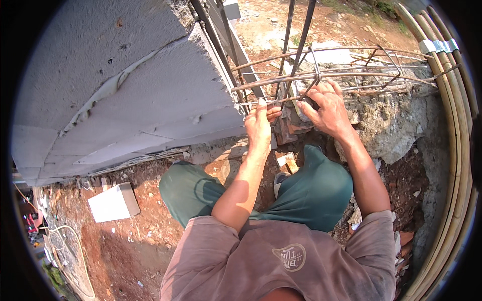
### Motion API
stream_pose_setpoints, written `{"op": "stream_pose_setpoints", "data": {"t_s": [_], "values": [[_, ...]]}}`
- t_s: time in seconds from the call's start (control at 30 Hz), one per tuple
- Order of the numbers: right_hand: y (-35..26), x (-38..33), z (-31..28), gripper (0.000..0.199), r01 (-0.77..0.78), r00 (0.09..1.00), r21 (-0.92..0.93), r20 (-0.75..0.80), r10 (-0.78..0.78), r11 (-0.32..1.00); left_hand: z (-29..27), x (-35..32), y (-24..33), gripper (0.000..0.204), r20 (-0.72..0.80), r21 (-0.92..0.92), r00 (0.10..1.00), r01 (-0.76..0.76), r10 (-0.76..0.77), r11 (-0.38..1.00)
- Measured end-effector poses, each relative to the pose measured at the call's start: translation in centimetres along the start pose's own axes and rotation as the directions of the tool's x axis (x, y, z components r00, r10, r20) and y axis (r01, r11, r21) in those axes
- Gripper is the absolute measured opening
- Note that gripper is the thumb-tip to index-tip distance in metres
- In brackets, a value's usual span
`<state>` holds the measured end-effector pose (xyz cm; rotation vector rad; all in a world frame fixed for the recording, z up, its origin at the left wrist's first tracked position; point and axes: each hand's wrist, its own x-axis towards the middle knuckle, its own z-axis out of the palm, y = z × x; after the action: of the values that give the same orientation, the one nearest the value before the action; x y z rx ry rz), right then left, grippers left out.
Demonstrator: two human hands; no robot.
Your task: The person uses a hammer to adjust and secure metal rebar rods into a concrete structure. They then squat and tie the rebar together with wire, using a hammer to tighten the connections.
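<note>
Big grey block wall (125, 100) hogging the left side, with a pale block (109, 204) sitting on the reddish dirt (108, 256) near its foot. Thin yellowish hose or cable (82, 255) at near left. Over on the right, tan poles (458, 150) stand beside rough concrete (394, 131), plus some greenery (384, 7) far right.

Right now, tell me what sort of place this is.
Probably an outdoor construction site: a grey wall stands at left, steel bars form a cage beside it, and rough reddish soil lies below.
</note>
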<state>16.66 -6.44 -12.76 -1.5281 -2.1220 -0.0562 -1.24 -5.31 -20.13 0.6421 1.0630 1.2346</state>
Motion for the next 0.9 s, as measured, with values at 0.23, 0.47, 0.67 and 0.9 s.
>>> {"op": "stream_pose_setpoints", "data": {"t_s": [0.23,0.47,0.67,0.9], "values": [[-0.6,0.5,0.4,0.023,-0.001,1.0,-0.016,0.004,0.001,1.0,0.0,-0.1,0.2,0.035,-0.048,0.048,0.999,0.026,-0.024,0.999],[0.2,-0.1,0.2,0.023,-0.028,1.0,-0.021,-0.004,0.028,0.999,0.0,0.8,-2.5,0.041,0.015,0.416,0.966,-0.241,0.259,0.877],[0.6,-0.9,0.2,0.022,0.032,0.994,0.048,-0.105,-0.026,0.998,2.6,0.1,-1.3,0.042,-0.056,0.141,0.973,-0.214,0.224,0.967],[-0.1,-6.7,-5.0,0.018,-0.19,0.926,0.173,-0.295,0.235,0.966,0.7,0.7,-1.8,0.036,0.099,0.104,0.981,-0.176,0.166,0.979]]}}
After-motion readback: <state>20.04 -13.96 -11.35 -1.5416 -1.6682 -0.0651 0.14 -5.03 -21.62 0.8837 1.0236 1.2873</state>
